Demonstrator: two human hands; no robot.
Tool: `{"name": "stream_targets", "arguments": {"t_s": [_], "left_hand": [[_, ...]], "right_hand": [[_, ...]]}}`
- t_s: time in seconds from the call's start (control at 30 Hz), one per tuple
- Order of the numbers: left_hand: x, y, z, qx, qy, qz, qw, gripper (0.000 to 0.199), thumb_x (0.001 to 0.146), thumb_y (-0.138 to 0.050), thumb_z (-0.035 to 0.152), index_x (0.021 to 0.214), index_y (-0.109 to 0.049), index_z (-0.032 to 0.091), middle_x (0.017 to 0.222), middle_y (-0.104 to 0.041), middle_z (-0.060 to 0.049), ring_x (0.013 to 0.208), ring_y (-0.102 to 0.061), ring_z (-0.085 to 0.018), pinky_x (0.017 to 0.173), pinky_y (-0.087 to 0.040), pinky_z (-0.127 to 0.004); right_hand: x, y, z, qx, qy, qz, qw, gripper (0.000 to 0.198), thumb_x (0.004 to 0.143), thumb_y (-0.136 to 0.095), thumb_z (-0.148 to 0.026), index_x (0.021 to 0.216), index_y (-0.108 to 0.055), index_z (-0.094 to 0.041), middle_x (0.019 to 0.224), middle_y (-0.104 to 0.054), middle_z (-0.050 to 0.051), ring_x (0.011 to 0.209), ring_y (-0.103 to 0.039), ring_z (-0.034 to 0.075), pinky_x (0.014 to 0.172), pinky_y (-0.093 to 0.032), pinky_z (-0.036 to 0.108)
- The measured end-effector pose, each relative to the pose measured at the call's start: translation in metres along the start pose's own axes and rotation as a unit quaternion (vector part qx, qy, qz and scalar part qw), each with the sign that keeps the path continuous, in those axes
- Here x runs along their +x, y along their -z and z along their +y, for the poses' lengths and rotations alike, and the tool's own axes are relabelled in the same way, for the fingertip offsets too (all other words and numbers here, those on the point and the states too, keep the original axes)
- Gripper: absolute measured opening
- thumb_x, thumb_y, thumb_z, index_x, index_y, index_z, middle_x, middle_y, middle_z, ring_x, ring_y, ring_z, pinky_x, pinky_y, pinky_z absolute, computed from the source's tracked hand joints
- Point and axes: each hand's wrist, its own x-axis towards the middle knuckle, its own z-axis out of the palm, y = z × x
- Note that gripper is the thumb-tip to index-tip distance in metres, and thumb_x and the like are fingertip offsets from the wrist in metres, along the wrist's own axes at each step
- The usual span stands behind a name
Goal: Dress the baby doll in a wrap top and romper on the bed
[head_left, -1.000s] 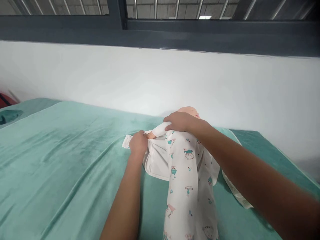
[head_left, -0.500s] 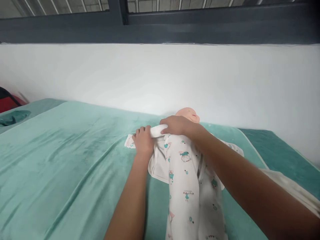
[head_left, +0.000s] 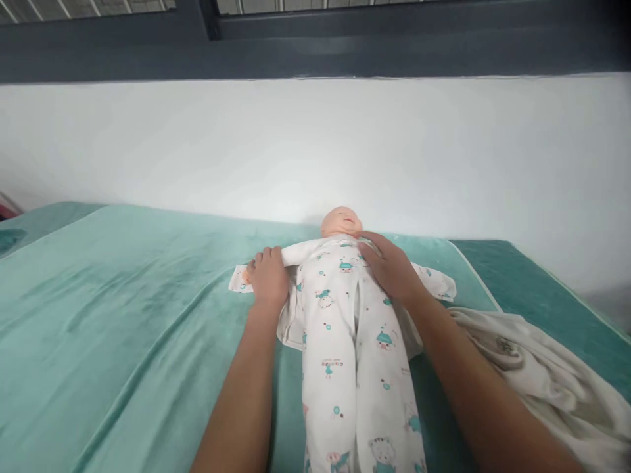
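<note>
A baby doll (head_left: 340, 222) lies on its back with its head near the wall. White baby pants (head_left: 328, 341) with a teal and pink print cover its front. A matching printed baby top (head_left: 290, 325) is spread beneath, its right sleeve (head_left: 438, 282) lying flat. On the left, my left hand (head_left: 270, 276) is closed round the doll's white-covered arm (head_left: 300, 251), close to the other sleeve's end (head_left: 237, 279). My right hand (head_left: 392, 266) rests at the doll's neck and upper chest, thumb and fingers apart. Its palm side is hidden.
A teal plush blanket (head_left: 148, 315) covers the bed, with a darker teal part (head_left: 486, 263) at right. A crumpled off-white cloth (head_left: 547, 374) lies by my right forearm. Behind the bed stand a white wall (head_left: 197, 144) and a dark window frame (head_left: 315, 49).
My right hand has let go of the doll's white-covered arm and moved right, to the neck and chest. The doll's head and pants show more fully. My left hand stays at the arm.
</note>
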Motion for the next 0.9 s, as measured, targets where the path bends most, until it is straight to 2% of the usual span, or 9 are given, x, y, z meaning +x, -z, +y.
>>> {"name": "stream_targets", "arguments": {"t_s": [0.1,0.27,0.43,0.5,0.57,0.67,0.73,0.83,0.9], "left_hand": [[0.000,0.001,-0.001,0.013,0.039,0.001,0.999,0.038,0.091,-0.034,0.009,0.121,-0.056,0.017,0.118,-0.060,-0.013,0.111,-0.053,-0.031,0.098,-0.041,-0.047],[0.000,0.000,0.001,0.017,0.036,0.001,0.999,0.046,0.091,-0.036,0.013,0.134,-0.050,0.016,0.130,-0.056,-0.014,0.117,-0.051,-0.031,0.105,-0.038,-0.051],[-0.003,0.018,0.015,0.018,-0.042,-0.035,0.998,0.060,0.090,-0.035,0.010,0.149,-0.033,0.017,0.148,-0.043,-0.015,0.133,-0.041,-0.033,0.112,-0.029,-0.058],[-0.005,0.033,0.023,-0.022,-0.106,-0.034,0.994,0.062,0.089,-0.034,0.008,0.150,-0.032,0.017,0.151,-0.041,-0.013,0.137,-0.038,-0.029,0.114,-0.032,-0.049],[-0.008,0.048,0.034,-0.094,-0.149,-0.019,0.984,0.062,0.088,-0.032,0.005,0.147,-0.038,0.019,0.148,-0.046,-0.008,0.135,-0.042,-0.022,0.112,-0.037,-0.037],[-0.014,0.064,0.059,-0.196,-0.178,-0.025,0.964,0.052,0.091,-0.030,0.009,0.136,-0.051,0.024,0.139,-0.056,-0.003,0.128,-0.050,-0.015,0.108,-0.042,-0.030],[-0.015,0.071,0.085,-0.214,-0.236,-0.054,0.947,0.043,0.095,-0.032,0.016,0.128,-0.058,0.024,0.134,-0.060,-0.002,0.125,-0.053,-0.016,0.107,-0.042,-0.030],[-0.007,0.076,0.130,-0.141,-0.331,-0.108,0.927,0.032,0.096,-0.039,0.026,0.112,-0.067,0.022,0.121,-0.067,-0.004,0.115,-0.059,-0.021,0.106,-0.042,-0.036],[0.004,0.075,0.159,-0.048,-0.365,-0.189,0.910,0.026,0.092,-0.046,0.026,0.097,-0.070,0.020,0.105,-0.071,-0.006,0.102,-0.064,-0.024,0.099,-0.046,-0.040]], "right_hand": [[-0.021,-0.003,0.036,-0.014,-0.033,0.073,0.997,0.044,0.093,-0.044,-0.040,0.130,-0.059,-0.021,0.135,-0.061,0.008,0.125,-0.053,0.027,0.107,-0.040,0.046],[-0.016,-0.013,0.055,-0.111,-0.031,0.062,0.991,0.046,0.088,-0.042,-0.023,0.131,-0.058,-0.024,0.133,-0.062,0.007,0.125,-0.051,0.028,0.107,-0.037,0.048],[-0.011,-0.006,0.056,-0.122,-0.069,0.080,0.987,0.046,0.084,-0.041,-0.016,0.125,-0.060,-0.025,0.130,-0.063,0.004,0.119,-0.054,0.026,0.102,-0.038,0.040],[-0.011,-0.002,0.060,-0.115,-0.097,0.106,0.983,0.047,0.083,-0.039,-0.014,0.123,-0.061,-0.024,0.130,-0.063,0.004,0.116,-0.056,0.025,0.098,-0.040,0.037],[-0.010,0.001,0.063,-0.111,-0.117,0.122,0.979,0.047,0.083,-0.037,-0.012,0.122,-0.061,-0.023,0.129,-0.063,0.004,0.115,-0.057,0.024,0.096,-0.040,0.035],[-0.008,0.001,0.065,-0.121,-0.117,0.103,0.980,0.046,0.086,-0.037,-0.014,0.125,-0.060,-0.022,0.128,-0.064,0.006,0.117,-0.055,0.025,0.100,-0.037,0.035],[-0.006,0.001,0.064,-0.138,-0.120,0.085,0.979,0.043,0.089,-0.039,-0.019,0.128,-0.058,-0.021,0.128,-0.064,0.008,0.119,-0.054,0.027,0.104,-0.033,0.039],[-0.004,0.002,0.062,-0.156,-0.138,0.070,0.975,0.040,0.092,-0.043,-0.026,0.129,-0.058,-0.023,0.128,-0.065,0.009,0.121,-0.054,0.028,0.107,-0.029,0.042],[-0.004,0.005,0.061,-0.153,-0.150,0.061,0.975,0.038,0.093,-0.043,-0.027,0.127,-0.059,-0.024,0.125,-0.067,0.009,0.120,-0.055,0.027,0.106,-0.030,0.041]]}}
